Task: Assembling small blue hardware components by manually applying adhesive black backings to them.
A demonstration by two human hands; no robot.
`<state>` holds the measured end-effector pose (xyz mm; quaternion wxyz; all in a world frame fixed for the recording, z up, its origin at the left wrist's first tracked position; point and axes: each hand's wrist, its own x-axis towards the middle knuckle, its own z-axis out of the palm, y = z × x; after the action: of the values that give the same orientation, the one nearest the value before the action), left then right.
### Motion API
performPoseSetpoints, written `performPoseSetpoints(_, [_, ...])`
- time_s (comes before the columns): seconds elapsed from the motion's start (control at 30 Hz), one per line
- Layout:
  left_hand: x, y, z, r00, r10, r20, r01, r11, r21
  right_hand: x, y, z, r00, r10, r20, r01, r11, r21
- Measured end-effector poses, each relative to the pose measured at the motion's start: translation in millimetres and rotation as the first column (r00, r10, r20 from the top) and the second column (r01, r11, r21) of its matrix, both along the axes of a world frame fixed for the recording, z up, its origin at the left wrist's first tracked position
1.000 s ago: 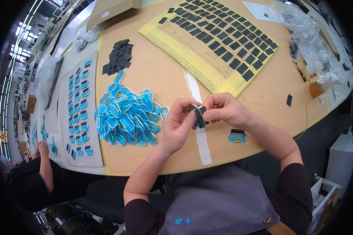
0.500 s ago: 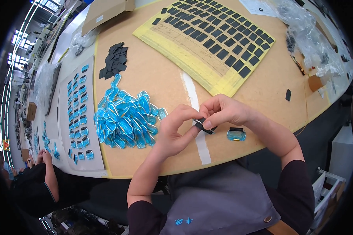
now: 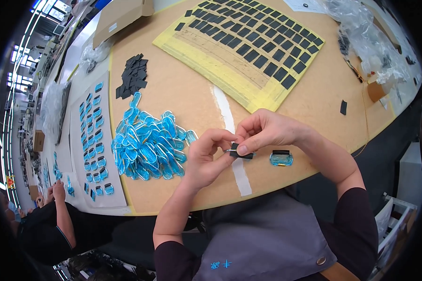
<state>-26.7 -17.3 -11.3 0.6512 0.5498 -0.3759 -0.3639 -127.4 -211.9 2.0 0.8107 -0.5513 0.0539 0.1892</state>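
left hand [image 3: 205,159] and right hand [image 3: 269,132] pinching a small black strip [image 3: 247,155], black-edged blue piece [image 3: 281,159] nearby, blue heap [image 3: 147,147] over leftward

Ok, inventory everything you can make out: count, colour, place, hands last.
Held piece: one, black, between hands
Separate piece: one, blue with black, near right hand
Blue pile: many, blue, left of hands
Strip pile: many, black, beyond blue pile
Board: one, yellow-edged, far side
Board strips: many, black, on board
Sheet: one, grey, left
Sheet pieces: many, blue, on sheet
Lone strip: one, black, right
Plastic bags: several, clear, both sides
Carton: one, brown, far left
Torn strip: one, white, mid-table
Table: one, tan, centre
Co-worker's hand: at least one, bare, left
Apron: one, grey, bottom
Left hand: one, bare, on piece
Right hand: one, bare, on piece
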Motion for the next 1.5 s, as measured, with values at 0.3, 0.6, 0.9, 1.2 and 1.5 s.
performPoseSetpoints(0.3, [11.3, -3.6, 11.1, 0.824, 0.002, 0.566, 0.12, 0.977, -0.178, -0.5, -1.4, 1.0, 0.996, 0.082, -0.028, -0.079, 0.992, 0.1])
performPoseSetpoints(0.6, [16.2, 1.9, 7.9, 0.847, 0.038, 0.53, 0.109, 0.964, -0.244, -1.9, 7.4, 1.3, 0.991, -0.097, 0.096, 0.086, 0.99, 0.111])
performPoseSetpoints(0.9, [8.4, 5.7, 2.1, 0.824, 0.394, 0.406, -0.214, 0.881, -0.421, -5.9, 20.7, -2.3, 0.73, -0.295, 0.616, 0.445, 0.89, -0.101])
performPoseSetpoints(1.2, [1.5, 3.2, -2.9, 0.899, 0.362, 0.247, -0.26, 0.894, -0.366, -8.5, 28.4, -2.9, 0.702, -0.432, 0.566, 0.556, 0.829, -0.056])
performPoseSetpoints(1.5, [-3.3, 4.2, -0.7, 0.889, 0.381, 0.256, -0.289, 0.897, -0.334, -4.6, 29.9, -5.4, 0.637, -0.315, 0.704, 0.579, 0.798, -0.167])
